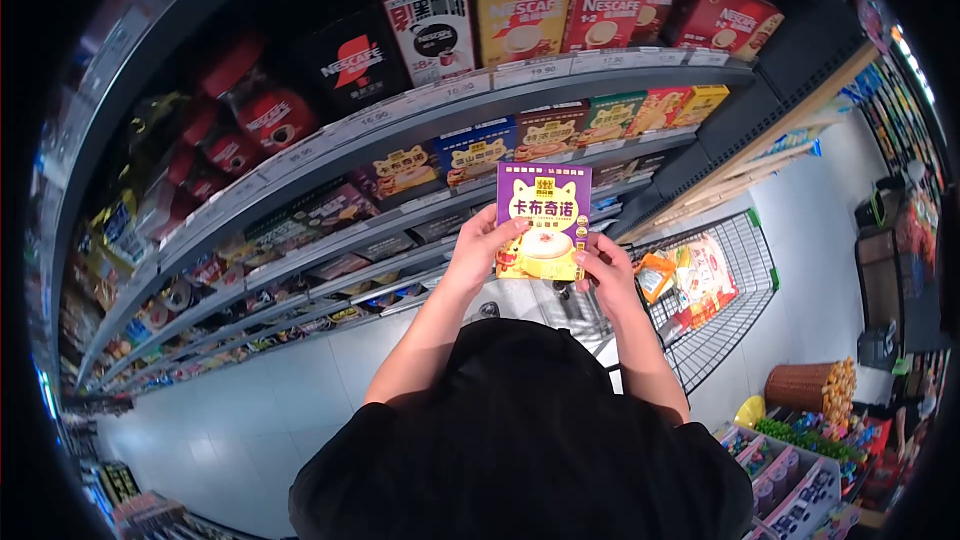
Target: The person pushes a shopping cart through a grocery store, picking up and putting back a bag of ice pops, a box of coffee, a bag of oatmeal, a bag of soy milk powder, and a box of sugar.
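Supermarket aisle, seen from above: grey shelves (600,65) curve across the view above a pale tiled floor (290,440). On the upper tier, the lettering "NESCAFÉ" is legible on a black box (350,75), a gold box (523,20), a red box (603,10) also marked "1+2", and a red-lidded jar (272,118); a price label (375,119) beneath the black box appears to read 16.90. On the tier below, a purple-and-yellow box (402,172) bears the characters 卡布奇诺 (cappuccino), beside a blue box (478,152). At centre, a carton (540,208) with the same large characters, 卡布奇诺, and a picture of a frothy cup is held upright in front of the lower shelves, clear of them. The left hand (480,250) clamps its left edge, thumb flat on the front; the right hand (608,270) grips the lower right edge, thumb likewise on the front. The fingers behind are largely hidden. At right, a wire shopping cart (745,258) contains an orange-edged package (655,278) and other packaged goods.
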`<state>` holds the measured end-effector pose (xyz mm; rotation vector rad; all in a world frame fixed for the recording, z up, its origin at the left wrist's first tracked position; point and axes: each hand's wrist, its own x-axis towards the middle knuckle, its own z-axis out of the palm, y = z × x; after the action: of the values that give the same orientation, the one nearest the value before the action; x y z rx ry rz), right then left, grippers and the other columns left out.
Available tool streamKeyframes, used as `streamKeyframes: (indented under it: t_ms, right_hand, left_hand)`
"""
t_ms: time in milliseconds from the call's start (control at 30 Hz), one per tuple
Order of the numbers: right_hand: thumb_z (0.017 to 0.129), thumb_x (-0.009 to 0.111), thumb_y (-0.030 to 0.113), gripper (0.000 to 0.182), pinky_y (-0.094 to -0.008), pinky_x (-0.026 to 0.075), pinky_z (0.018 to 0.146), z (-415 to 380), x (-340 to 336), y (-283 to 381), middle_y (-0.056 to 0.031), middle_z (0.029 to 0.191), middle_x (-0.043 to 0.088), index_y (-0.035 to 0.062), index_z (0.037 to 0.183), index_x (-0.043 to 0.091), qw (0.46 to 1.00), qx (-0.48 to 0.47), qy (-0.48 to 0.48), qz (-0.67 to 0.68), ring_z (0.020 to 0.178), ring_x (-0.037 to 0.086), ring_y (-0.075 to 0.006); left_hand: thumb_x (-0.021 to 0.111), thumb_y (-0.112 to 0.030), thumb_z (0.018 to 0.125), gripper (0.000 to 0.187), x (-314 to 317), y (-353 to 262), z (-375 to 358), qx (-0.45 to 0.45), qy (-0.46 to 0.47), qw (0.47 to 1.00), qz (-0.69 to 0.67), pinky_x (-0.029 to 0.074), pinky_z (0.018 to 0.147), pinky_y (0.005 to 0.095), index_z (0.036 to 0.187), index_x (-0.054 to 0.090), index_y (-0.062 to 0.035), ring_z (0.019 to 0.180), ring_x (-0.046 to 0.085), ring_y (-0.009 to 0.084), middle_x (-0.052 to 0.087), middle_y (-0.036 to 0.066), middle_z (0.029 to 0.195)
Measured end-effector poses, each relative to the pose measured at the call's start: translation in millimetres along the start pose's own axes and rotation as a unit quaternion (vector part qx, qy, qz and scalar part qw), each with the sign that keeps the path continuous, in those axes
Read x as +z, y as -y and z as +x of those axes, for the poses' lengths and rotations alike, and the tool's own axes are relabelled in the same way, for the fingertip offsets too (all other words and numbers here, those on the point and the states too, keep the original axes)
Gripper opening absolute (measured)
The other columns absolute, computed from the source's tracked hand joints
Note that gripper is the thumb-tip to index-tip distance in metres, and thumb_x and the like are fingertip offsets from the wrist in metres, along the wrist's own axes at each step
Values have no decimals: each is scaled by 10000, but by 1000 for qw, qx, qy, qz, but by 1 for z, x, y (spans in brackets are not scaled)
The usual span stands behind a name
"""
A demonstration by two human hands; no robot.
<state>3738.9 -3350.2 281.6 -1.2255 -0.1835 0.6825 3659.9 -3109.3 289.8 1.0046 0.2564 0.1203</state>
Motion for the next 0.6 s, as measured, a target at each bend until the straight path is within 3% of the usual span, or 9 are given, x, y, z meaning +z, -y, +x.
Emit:
streamKeyframes:
  t_ms: [133, 200, 267, 333, 367, 400, 467, 533, 600]
  right_hand:
    - [999, 778, 85, 270, -222, 453, 566, -1, 15, 11, -3, 966, 727, 15, 1247, 701, 999, -3, 17, -33, 702, 570, -38]
    - [959, 850, 129, 384, -229, 503, 636, -8, 24, 6, -37, 1087, 761, 6, 1287, 693, 970, -147, 65, -183, 754, 606, -48]
    - [925, 885, 194, 539, -322, 588, 802, -29, 50, 25, -128, 1272, 734, 33, 1395, 677, 910, -232, 129, -319, 947, 703, -175]
    - [898, 902, 277, 688, -454, 568, 1020, -48, 80, 38, -201, 1476, 622, 80, 1503, 640, 792, -391, 151, -444, 1212, 678, -342]
    - [888, 885, 296, 733, -534, 472, 1161, -56, 89, 39, -216, 1598, 520, 112, 1547, 622, 787, -364, 191, -459, 1379, 580, -413]
    - [888, 885, 296, 733, -534, 472, 1161, -56, 92, 33, -216, 1598, 520, 112, 1547, 622, 788, -364, 205, -453, 1379, 580, -413]
    - [872, 867, 273, 733, -563, 409, 1211, -56, 95, 16, -210, 1632, 503, 129, 1550, 627, 700, -464, 182, -512, 1407, 570, -401]
    - [875, 836, 227, 673, -571, 366, 1237, -62, 93, 8, -188, 1642, 516, 149, 1520, 661, 699, -463, 190, -511, 1434, 560, -364]
    - [897, 804, 208, 592, -556, 354, 1245, -67, 91, 3, -159, 1612, 565, 162, 1478, 700, 664, -499, 175, -529, 1442, 563, -335]
  left_hand:
    - [700, -178, 1087, 327, -2, 2, -14, 30, -53, 998, 32, 570, 1022, 329, 1343, 650, 19, 1142, 724, 141, 764, 102, 1253]
    - [666, -306, 1126, 391, -8, 16, -12, 55, -173, 982, 56, 567, 961, 313, 1367, 642, 1, 1098, 726, 135, 765, 85, 1224]
    - [524, -461, 1168, 499, 5, 15, -21, 16, -142, 988, -61, 586, 914, 325, 1409, 620, -34, 1055, 718, 157, 748, 59, 1222]
    - [526, -456, 1159, 492, -10, 46, -27, -5, -5, 963, -268, 618, 882, 368, 1433, 611, -56, 1042, 718, 191, 729, 87, 1282]
    - [513, -485, 1148, 546, 9, 31, -41, -6, 9, 949, -316, 641, 846, 400, 1464, 590, -46, 1045, 718, 247, 706, 128, 1339]
    - [449, -615, 1117, 716, 25, 25, -48, 6, 40, 913, -405, 609, 905, 449, 1518, 559, -31, 1066, 659, 357, 673, 219, 1299]
    - [414, -610, 1115, 732, 41, 26, -57, -21, 66, 880, -471, 565, 875, 443, 1540, 537, -27, 1028, 599, 344, 638, 212, 1198]
    - [408, -604, 1113, 728, 51, 25, -64, -22, 61, 873, -483, 544, 873, 444, 1543, 538, -31, 1008, 580, 327, 618, 193, 1175]
    - [402, -598, 1112, 724, 51, 28, -69, -31, 62, 865, -497, 522, 872, 446, 1546, 539, -35, 988, 561, 310, 597, 175, 1152]
